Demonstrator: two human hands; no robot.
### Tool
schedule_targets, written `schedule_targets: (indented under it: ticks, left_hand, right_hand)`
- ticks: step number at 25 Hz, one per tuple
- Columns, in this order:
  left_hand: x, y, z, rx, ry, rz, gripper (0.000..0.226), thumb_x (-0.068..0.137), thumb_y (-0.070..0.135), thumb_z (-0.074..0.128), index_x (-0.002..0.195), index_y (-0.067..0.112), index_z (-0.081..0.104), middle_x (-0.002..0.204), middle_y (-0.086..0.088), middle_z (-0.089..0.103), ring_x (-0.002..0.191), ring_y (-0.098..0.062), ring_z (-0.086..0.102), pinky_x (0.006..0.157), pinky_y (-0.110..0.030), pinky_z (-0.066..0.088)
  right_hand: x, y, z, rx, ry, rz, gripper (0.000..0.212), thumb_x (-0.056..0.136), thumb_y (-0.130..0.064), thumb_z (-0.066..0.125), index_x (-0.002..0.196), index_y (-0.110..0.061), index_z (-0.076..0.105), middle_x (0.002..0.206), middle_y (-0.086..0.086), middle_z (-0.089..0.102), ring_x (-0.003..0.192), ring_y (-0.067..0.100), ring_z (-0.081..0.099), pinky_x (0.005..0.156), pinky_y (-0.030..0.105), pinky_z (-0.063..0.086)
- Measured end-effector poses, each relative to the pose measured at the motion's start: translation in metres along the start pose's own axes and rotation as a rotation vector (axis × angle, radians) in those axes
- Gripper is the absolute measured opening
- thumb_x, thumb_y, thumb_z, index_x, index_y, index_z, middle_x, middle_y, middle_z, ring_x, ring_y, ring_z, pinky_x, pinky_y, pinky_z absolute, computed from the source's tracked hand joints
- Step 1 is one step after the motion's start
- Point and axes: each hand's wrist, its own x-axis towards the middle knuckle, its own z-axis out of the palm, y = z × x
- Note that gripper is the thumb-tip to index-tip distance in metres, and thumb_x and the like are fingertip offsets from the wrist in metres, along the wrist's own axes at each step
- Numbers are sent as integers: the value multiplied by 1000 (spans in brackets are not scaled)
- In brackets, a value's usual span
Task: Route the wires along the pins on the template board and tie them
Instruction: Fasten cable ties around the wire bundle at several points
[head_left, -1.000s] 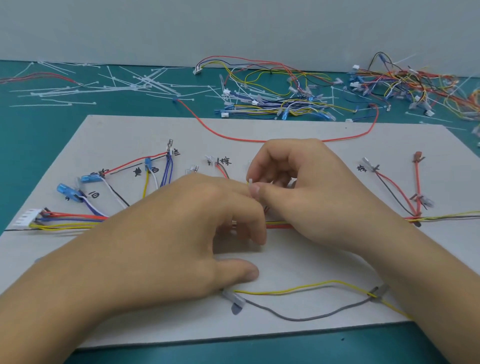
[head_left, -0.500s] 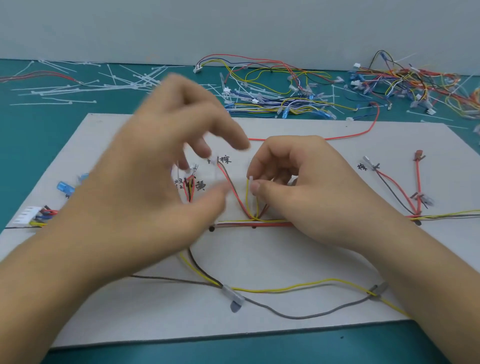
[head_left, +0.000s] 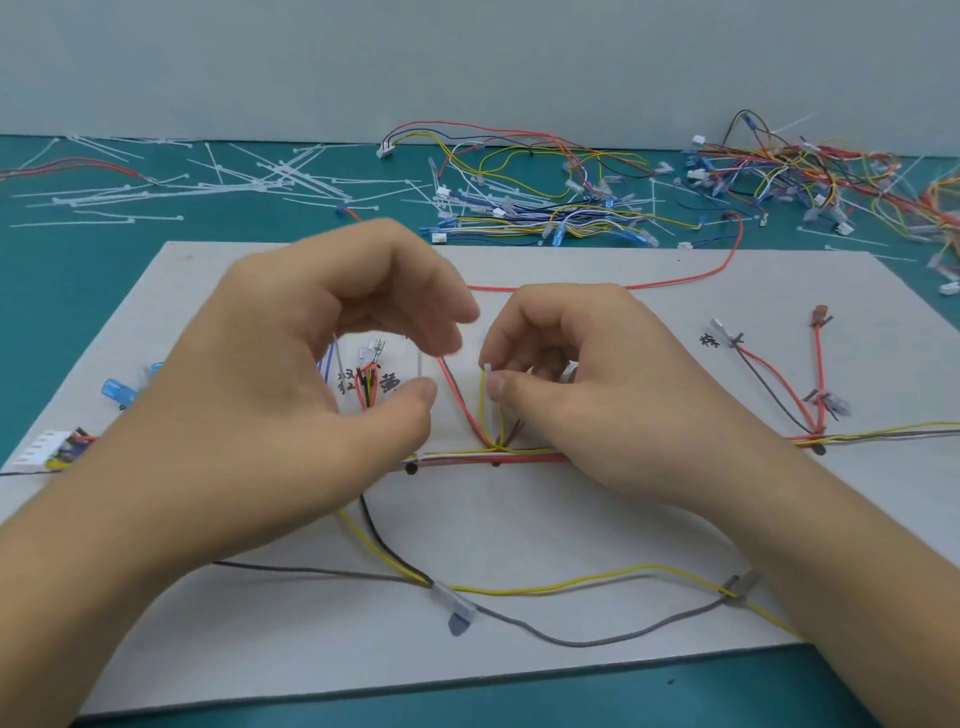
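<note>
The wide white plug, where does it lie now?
In the head view, the wide white plug lies at the left edge of the board, below and left of the blue plug, left of the left hand.

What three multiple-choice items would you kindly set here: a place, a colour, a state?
1. Loose cable ties lie: A on the table, far left; B in a tray; C in a box.
2. Long wire crossing the board's far edge: A blue; B red; C green.
3. Right hand: A lies flat; B holds scissors; C pinches a white strip.
Key: 1A, they litter the green table; 2B, plainly red; 3C, its fingers close on it.
</note>
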Motion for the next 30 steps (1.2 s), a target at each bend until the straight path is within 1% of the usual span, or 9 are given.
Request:
schedule_targets:
  ticks: [3,7,11,14,16,20,21,25,30]
  left_hand:
    - [2,-4,5,42,-160,39,38,74,6,70,105,28,63,95,6,70,98,-19,70,84,-26,52]
    - [1,-8,11,114,-306,51,29,69,34,78,97,37,69,97,13,64,96,-12,65,82,-19,46]
    - [-4,-4,14,121,-379,-35,36,61,50,92,90,43,71,108,13,59,105,-12,62,87,-28,49]
    - [-4,-3,15,147,-375,-73,35,59,56,90,86,43,72,107,16,58,103,-10,62,85,-35,51]
    - [-3,-1,16,167,-383,-107,33,61,59,86,84,41,73,105,15,58,103,-10,61,84,-32,49]
    - [-2,0,17,183,-366,-131,32,62,55,93,82,38,74,96,14,60,96,-10,62,79,-21,44]
    - [-3,0,18,197,-357,-126,34,62,57,92,82,37,74,94,15,60,94,-9,62,79,-21,45]
    - [-4,4,22,286,-317,-126,44,57,73,77,82,38,67,91,18,59,90,-6,60,78,-38,49]
    - [-4,2,20,269,-293,-144,35,62,69,76,76,37,70,89,17,58,85,-5,59,72,-34,49]
  right_hand:
    - [0,0,0,4,-8,-11,15,84,-10,70,80,-24,68,71,-8,68,61,17,62,58,35,53]
    - [0,-1,1,20,-9,-4,13,81,-9,71,80,-22,69,69,-7,68,59,15,60,56,32,51]
    - [0,-1,1,6,-4,-12,15,84,-9,71,80,-23,69,68,-8,68,59,13,61,56,32,51]
    - [1,-1,1,-5,-5,-14,15,84,-9,71,80,-23,68,68,-8,67,60,12,61,58,30,51]
    - [1,-1,1,-10,-6,-17,16,84,-9,71,80,-23,68,68,-9,67,60,9,59,58,27,50]
    - [0,-2,1,-31,-5,-19,16,84,-10,72,79,-24,67,68,-10,66,59,6,56,58,22,46]
    - [0,-2,1,-28,-7,-16,16,84,-9,72,79,-23,68,68,-10,66,58,6,56,57,22,46]
    - [0,-3,1,-27,-12,-12,15,83,-9,70,80,-23,68,69,-8,67,59,7,57,57,25,48]
    - [0,-3,0,-43,-10,-7,15,85,-12,72,80,-25,67,71,-9,68,61,7,58,58,21,47]
